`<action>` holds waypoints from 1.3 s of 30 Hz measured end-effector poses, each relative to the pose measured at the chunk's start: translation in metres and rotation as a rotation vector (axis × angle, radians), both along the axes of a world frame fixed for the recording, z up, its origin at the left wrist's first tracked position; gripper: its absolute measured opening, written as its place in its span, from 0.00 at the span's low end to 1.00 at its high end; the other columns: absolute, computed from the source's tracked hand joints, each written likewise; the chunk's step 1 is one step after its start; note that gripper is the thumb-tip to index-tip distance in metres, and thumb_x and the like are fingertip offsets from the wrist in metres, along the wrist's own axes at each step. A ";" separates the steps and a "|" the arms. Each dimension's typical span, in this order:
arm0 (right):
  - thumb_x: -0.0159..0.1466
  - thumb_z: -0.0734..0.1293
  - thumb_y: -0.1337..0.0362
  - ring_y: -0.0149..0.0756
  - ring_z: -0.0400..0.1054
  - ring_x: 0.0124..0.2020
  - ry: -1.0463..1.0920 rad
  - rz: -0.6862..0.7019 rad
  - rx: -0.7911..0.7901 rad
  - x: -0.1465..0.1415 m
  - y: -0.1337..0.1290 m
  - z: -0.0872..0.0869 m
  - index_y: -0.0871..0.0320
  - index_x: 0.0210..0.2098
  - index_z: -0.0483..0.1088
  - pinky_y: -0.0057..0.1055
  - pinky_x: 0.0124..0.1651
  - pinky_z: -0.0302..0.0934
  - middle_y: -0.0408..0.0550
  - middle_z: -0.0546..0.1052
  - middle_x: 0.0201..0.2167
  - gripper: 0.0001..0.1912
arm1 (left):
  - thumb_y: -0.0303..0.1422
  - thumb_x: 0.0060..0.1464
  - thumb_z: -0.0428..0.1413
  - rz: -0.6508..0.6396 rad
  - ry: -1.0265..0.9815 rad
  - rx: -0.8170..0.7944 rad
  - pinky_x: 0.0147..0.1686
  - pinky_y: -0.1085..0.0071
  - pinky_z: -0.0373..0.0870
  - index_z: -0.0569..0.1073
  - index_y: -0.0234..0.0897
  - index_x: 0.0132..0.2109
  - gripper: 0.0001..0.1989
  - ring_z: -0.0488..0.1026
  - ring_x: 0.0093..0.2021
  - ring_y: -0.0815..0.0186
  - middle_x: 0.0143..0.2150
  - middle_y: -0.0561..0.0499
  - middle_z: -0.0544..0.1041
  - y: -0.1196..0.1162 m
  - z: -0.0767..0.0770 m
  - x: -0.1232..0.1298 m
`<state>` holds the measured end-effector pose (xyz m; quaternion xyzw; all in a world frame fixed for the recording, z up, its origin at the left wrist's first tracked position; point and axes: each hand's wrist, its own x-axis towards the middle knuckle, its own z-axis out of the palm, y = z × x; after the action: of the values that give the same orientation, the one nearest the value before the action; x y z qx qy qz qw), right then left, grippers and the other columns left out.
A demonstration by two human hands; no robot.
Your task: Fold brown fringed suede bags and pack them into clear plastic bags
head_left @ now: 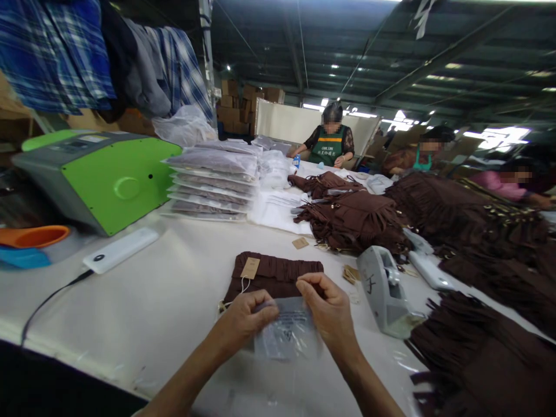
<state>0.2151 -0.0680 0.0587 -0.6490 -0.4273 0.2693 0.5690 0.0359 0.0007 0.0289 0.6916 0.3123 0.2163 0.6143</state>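
A clear plastic bag (289, 333) with dark print hangs between my two hands, just above the table. My left hand (249, 315) pinches its upper left corner between thumb and fingers. At the upper right corner, my right hand (328, 304) is closed in a pinch on the same bag. Right behind the bag lies a dark brown fringed bag (282, 272), flat on the table and partly covered by my hands and the plastic. A tan card tag (251, 267) on a white string rests on top of it.
Left are a green and grey machine (119, 182), a white power bank (121, 249) with a black cable and tape rolls (37, 237). Behind stands a stack of packed bags (212, 179). Right are a tape dispenser (384, 292) and brown fringed piles (486, 359). Several people work farther back.
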 end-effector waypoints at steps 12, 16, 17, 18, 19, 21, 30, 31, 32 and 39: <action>0.66 0.61 0.60 0.36 0.72 0.34 -0.768 0.127 -0.111 0.053 0.074 -0.038 0.53 0.34 0.72 0.30 0.39 0.57 0.43 0.79 0.32 0.09 | 0.33 0.56 0.53 0.242 0.685 0.816 0.37 0.67 0.58 0.73 0.39 0.32 0.06 0.72 0.36 0.61 0.32 0.51 0.77 0.070 0.018 0.033; 0.68 0.60 0.60 0.36 0.72 0.36 -1.008 0.182 -0.228 0.054 0.083 -0.053 0.54 0.38 0.71 0.28 0.34 0.56 0.45 0.78 0.36 0.09 | 0.31 0.54 0.55 0.200 0.813 0.957 0.41 0.63 0.57 0.72 0.38 0.30 0.05 0.70 0.40 0.58 0.34 0.48 0.76 0.076 0.004 0.043; 0.69 0.59 0.59 0.36 0.72 0.35 -1.057 0.181 -0.251 0.053 0.083 -0.055 0.54 0.38 0.71 0.28 0.32 0.55 0.45 0.78 0.37 0.10 | 0.31 0.54 0.56 0.189 0.822 0.970 0.42 0.62 0.57 0.72 0.38 0.31 0.04 0.70 0.41 0.57 0.35 0.48 0.76 0.076 0.002 0.044; 0.69 0.59 0.59 0.35 0.72 0.33 -1.095 0.175 -0.269 0.053 0.082 -0.056 0.53 0.38 0.71 0.28 0.31 0.54 0.45 0.77 0.37 0.11 | 0.32 0.53 0.56 0.185 0.825 0.975 0.42 0.62 0.57 0.72 0.38 0.33 0.03 0.69 0.42 0.57 0.36 0.47 0.76 0.077 0.001 0.044; 0.69 0.59 0.58 0.35 0.72 0.32 -1.115 0.167 -0.279 0.053 0.082 -0.056 0.53 0.39 0.71 0.29 0.30 0.53 0.45 0.77 0.36 0.11 | 0.32 0.53 0.56 0.189 0.823 0.974 0.42 0.62 0.58 0.72 0.38 0.35 0.03 0.69 0.42 0.56 0.37 0.47 0.75 0.078 0.000 0.042; 0.69 0.59 0.56 0.35 0.71 0.32 -1.097 0.121 -0.256 0.056 0.080 -0.053 0.52 0.39 0.72 0.29 0.31 0.55 0.45 0.76 0.37 0.11 | 0.33 0.53 0.57 0.218 0.800 0.948 0.43 0.61 0.59 0.71 0.39 0.39 0.06 0.69 0.43 0.56 0.39 0.48 0.75 0.082 0.002 0.038; 0.69 0.57 0.54 0.43 0.65 0.52 -1.011 0.173 -0.243 0.075 0.105 -0.041 0.57 0.51 0.69 0.37 0.53 0.54 0.52 0.74 0.51 0.19 | 0.46 0.64 0.45 0.036 0.695 0.885 0.62 0.51 0.48 0.65 0.38 0.60 0.24 0.54 0.67 0.52 0.65 0.42 0.64 0.139 -0.024 0.035; 0.70 0.56 0.54 0.42 0.66 0.50 -1.013 0.210 -0.321 0.073 0.107 -0.044 0.57 0.48 0.71 0.36 0.50 0.54 0.52 0.75 0.47 0.19 | 0.46 0.65 0.44 -0.038 0.691 0.868 0.62 0.53 0.51 0.66 0.38 0.60 0.24 0.55 0.66 0.53 0.64 0.42 0.65 0.140 -0.029 0.037; 0.70 0.55 0.53 0.41 0.67 0.47 -1.023 0.233 -0.384 0.071 0.109 -0.047 0.57 0.44 0.73 0.35 0.48 0.55 0.51 0.76 0.44 0.19 | 0.46 0.65 0.42 -0.093 0.682 0.858 0.61 0.56 0.54 0.67 0.38 0.59 0.24 0.58 0.65 0.55 0.63 0.43 0.66 0.141 -0.032 0.038; 0.71 0.54 0.54 0.40 0.67 0.42 -1.126 0.259 -0.465 0.055 0.093 -0.054 0.56 0.37 0.74 0.32 0.44 0.54 0.50 0.76 0.38 0.20 | 0.45 0.66 0.41 -0.126 0.641 0.826 0.53 0.66 0.63 0.73 0.43 0.50 0.21 0.71 0.52 0.60 0.49 0.48 0.77 0.116 -0.027 0.028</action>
<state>0.2703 0.0248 0.0045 -0.7411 -0.6673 0.0386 0.0630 0.0640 0.1169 0.0023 0.9250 0.3312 0.0617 0.1758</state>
